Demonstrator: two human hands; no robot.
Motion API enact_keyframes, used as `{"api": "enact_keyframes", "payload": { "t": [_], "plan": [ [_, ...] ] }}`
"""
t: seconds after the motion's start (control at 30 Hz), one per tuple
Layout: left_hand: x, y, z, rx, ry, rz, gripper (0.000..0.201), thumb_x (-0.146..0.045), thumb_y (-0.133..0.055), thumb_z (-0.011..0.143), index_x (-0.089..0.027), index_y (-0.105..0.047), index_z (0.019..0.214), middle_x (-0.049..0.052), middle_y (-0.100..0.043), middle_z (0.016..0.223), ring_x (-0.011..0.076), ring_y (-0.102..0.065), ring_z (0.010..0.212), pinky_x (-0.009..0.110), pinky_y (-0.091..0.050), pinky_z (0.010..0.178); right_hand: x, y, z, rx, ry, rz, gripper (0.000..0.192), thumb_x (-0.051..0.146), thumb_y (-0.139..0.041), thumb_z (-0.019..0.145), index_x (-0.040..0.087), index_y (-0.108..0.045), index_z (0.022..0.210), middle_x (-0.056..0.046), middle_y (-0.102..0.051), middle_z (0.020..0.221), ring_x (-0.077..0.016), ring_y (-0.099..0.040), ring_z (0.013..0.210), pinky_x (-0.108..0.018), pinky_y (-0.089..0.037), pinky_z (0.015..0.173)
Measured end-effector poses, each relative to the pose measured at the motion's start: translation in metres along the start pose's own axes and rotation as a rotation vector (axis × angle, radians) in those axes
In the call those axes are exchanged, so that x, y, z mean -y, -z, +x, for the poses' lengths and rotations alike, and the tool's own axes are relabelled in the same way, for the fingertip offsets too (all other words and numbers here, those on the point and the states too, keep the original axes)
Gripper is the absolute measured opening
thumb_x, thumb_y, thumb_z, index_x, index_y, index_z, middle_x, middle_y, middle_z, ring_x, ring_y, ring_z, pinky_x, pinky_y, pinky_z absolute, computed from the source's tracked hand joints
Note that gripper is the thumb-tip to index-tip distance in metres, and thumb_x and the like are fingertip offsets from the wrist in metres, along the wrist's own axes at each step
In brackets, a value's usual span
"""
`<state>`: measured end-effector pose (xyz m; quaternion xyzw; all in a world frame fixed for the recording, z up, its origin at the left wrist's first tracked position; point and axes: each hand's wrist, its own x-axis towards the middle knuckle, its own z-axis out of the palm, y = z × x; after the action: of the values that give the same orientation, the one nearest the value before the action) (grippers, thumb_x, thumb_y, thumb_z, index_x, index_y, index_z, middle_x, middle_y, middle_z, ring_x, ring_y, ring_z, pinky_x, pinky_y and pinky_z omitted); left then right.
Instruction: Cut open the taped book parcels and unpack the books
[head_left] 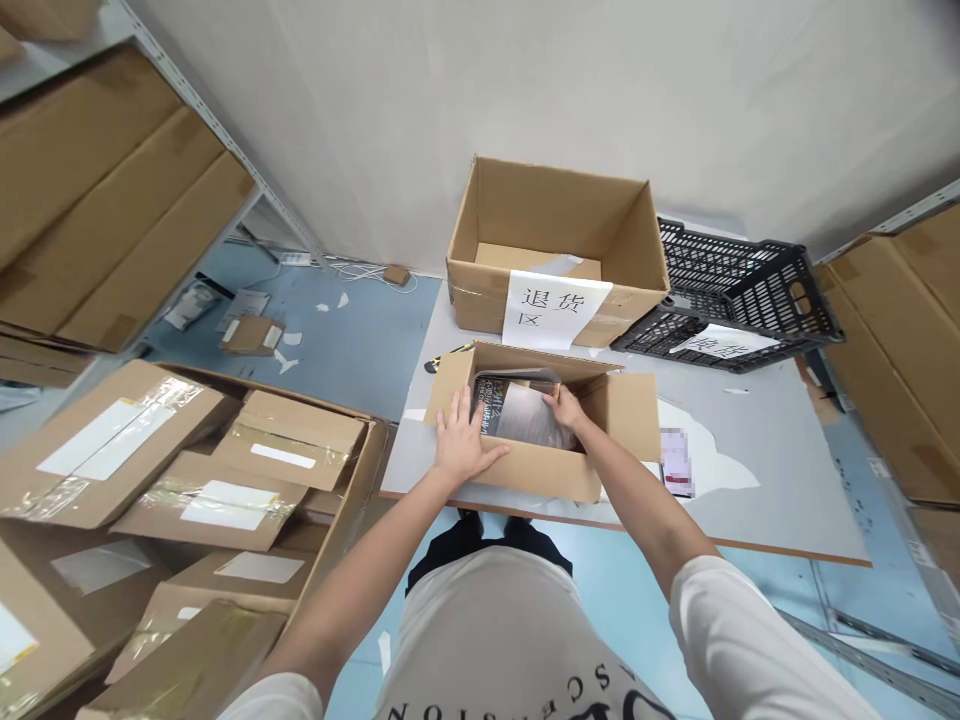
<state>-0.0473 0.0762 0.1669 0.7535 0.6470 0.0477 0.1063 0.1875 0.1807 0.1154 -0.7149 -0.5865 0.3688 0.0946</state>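
The printed item [534,418] lies inside the small box [536,472], its long axis running roughly left to right along the box. Its end with white characters on dark points left; a pale grey area covers its right part. The right hand [568,408] reaches in and pinches the item's right end between thumb and fingers. The left hand [460,440] is spread wide over the box's left front corner, fingers at the left wall, thumb along the front rim.

The small box stands open on the table [795,490], one flap folded out at each end. One phone [677,462] lies just right of it, near torn white paper [724,465].

Behind stands one large box [476,300], open, with a pale strip [559,265] in it and one sign [556,312] down its front. Beside it is one black crate [787,290] with a second sign [724,342].

To the left, a bin [354,490] of cardboard holds at least six taped parcels [292,435], most with white labels; deeper ones are hidden.
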Motion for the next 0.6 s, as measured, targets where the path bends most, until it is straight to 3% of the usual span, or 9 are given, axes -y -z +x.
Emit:
{"api": "enact_keyframes", "payload": {
  "t": [0.17,0.27,0.4,0.5,0.6],
  "plan": [
    [0.001,-0.001,0.000,-0.001,0.006,-0.010,0.092,-0.076,-0.042,0.070,-0.013,-0.039,0.138,0.017,-0.009,0.153,0.0378,-0.008,0.139,0.059,-0.019,0.105,0.034,0.029,-0.033,-0.034,0.233,-0.183,0.029,0.040,-0.041,0.091,0.019,-0.049,0.109,-0.011,-0.067,0.099,-0.0259,-0.062,0.093,-0.030,-0.042,0.076],
    [0.001,-0.001,0.000,-0.018,0.004,-0.037,0.093,-0.075,-0.043,0.070,-0.012,-0.037,0.138,0.017,-0.010,0.153,0.0376,-0.008,0.139,0.060,-0.018,0.105,0.065,0.055,-0.060,-0.042,0.431,-0.416,0.030,0.042,-0.037,0.092,0.021,-0.047,0.111,-0.012,-0.068,0.099,-0.0275,-0.064,0.087,-0.031,-0.040,0.073],
    [0.000,0.001,0.000,-0.039,0.028,-0.105,0.099,-0.071,-0.050,0.068,-0.010,-0.026,0.143,0.020,-0.013,0.152,0.0369,-0.010,0.139,0.060,-0.019,0.104,0.102,0.096,-0.096,-0.058,0.561,-0.605,0.032,0.046,-0.039,0.091,0.021,-0.049,0.108,-0.011,-0.069,0.095,-0.0269,-0.063,0.083,-0.030,-0.038,0.071],
    [0.000,0.004,0.000,-0.042,0.052,-0.171,0.105,-0.071,-0.052,0.066,-0.009,-0.018,0.144,0.022,-0.015,0.151,0.0365,-0.010,0.139,0.061,-0.019,0.104,0.110,0.132,-0.118,-0.189,0.611,-0.513,0.031,0.046,-0.040,0.091,0.020,-0.053,0.101,-0.008,-0.068,0.083,-0.0251,-0.062,0.076,-0.029,-0.037,0.067],
    [0.001,0.009,0.003,-0.017,0.073,-0.253,0.106,-0.072,-0.051,0.067,-0.008,-0.017,0.144,0.024,-0.020,0.149,0.0371,-0.012,0.139,0.061,-0.019,0.104,0.099,0.157,-0.133,-0.417,0.658,-0.162,0.031,0.046,-0.039,0.091,0.019,-0.055,0.094,-0.005,-0.065,0.078,-0.0212,-0.059,0.073,-0.027,-0.038,0.067]
  ]
}}
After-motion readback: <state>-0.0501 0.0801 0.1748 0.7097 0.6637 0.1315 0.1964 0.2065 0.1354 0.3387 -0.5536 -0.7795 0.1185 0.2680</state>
